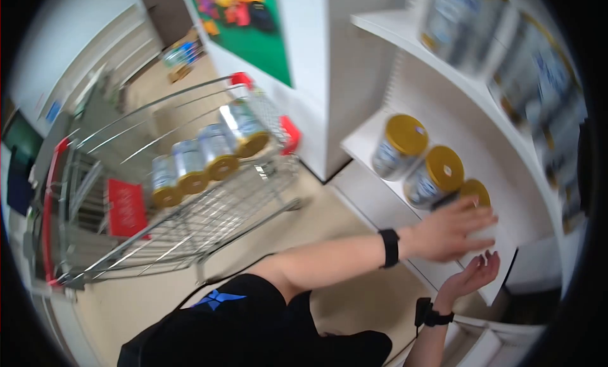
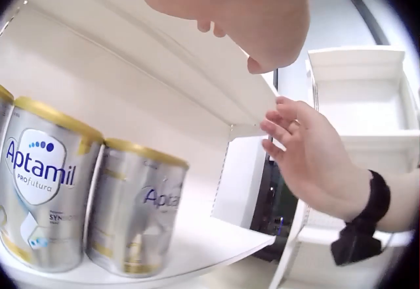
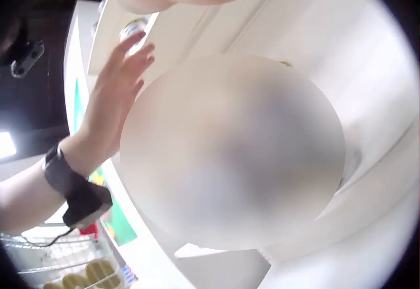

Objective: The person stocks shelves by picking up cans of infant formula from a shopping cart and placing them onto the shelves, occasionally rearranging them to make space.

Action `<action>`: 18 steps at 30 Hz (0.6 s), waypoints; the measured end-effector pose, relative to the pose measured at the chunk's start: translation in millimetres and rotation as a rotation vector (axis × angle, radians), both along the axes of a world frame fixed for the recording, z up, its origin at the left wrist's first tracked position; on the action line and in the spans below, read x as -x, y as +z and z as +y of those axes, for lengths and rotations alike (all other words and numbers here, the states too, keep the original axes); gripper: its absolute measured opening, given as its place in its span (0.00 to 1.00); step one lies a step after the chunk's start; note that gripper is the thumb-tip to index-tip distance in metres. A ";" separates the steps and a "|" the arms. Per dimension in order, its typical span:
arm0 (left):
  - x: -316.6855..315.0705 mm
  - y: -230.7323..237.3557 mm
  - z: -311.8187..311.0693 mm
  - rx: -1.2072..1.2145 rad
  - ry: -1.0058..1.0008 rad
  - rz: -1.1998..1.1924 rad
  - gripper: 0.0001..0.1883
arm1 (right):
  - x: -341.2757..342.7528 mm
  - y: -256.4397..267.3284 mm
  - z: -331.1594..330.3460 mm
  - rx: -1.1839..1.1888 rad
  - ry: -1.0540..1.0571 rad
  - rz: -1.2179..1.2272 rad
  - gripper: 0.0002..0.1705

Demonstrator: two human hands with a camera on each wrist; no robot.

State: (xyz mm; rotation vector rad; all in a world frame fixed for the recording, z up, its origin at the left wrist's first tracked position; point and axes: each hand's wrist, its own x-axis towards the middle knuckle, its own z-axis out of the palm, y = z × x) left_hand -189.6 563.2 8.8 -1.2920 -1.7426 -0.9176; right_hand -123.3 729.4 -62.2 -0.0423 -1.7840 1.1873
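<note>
Several silver cans with gold lids stand on a white shelf; in the head view one can (image 1: 405,136) is at the row's end, another (image 1: 441,170) beside it, and a third (image 1: 476,191) is partly behind my left hand (image 1: 448,231). That hand is spread and appears empty. My right hand (image 1: 472,277) is raised near it, fingers loosely bent, holding nothing visible. The left wrist view shows an Aptamil can (image 2: 42,184) and a neighbouring can (image 2: 136,207), with the right hand (image 2: 312,157) apart from them. A blurred oval hides much of the right wrist view.
At left in the head view stands a metal shopping cart (image 1: 190,234) holding several gold-lidded cans (image 1: 218,153). More cans (image 1: 538,69) line the upper shelf (image 1: 405,30). A white pillar (image 1: 354,69) rises between cart and shelves. Other white shelving (image 2: 357,134) stands beyond the right hand.
</note>
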 end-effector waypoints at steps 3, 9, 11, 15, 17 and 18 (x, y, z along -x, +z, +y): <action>-39.8 63.5 -50.6 -0.033 0.077 -0.274 0.25 | 10.4 32.1 -63.1 0.135 0.359 -0.039 0.23; -80.3 174.1 -237.3 -0.066 0.646 -0.509 0.23 | 14.1 85.3 -250.4 -0.235 0.897 -0.519 0.27; -86.1 173.0 -315.8 -0.084 0.850 -0.778 0.24 | 9.6 157.9 -336.1 -0.313 1.091 -0.684 0.28; -110.0 97.2 -463.3 -0.127 1.115 -1.255 0.26 | 55.7 141.3 -450.0 -0.616 1.277 -0.933 0.29; -107.5 47.4 -504.6 -0.178 1.109 -1.339 0.29 | 83.1 128.4 -505.7 -0.766 1.252 -1.092 0.31; -102.4 25.5 -519.5 -0.236 1.057 -1.477 0.31 | 94.9 121.0 -530.4 -0.354 1.246 -1.451 0.32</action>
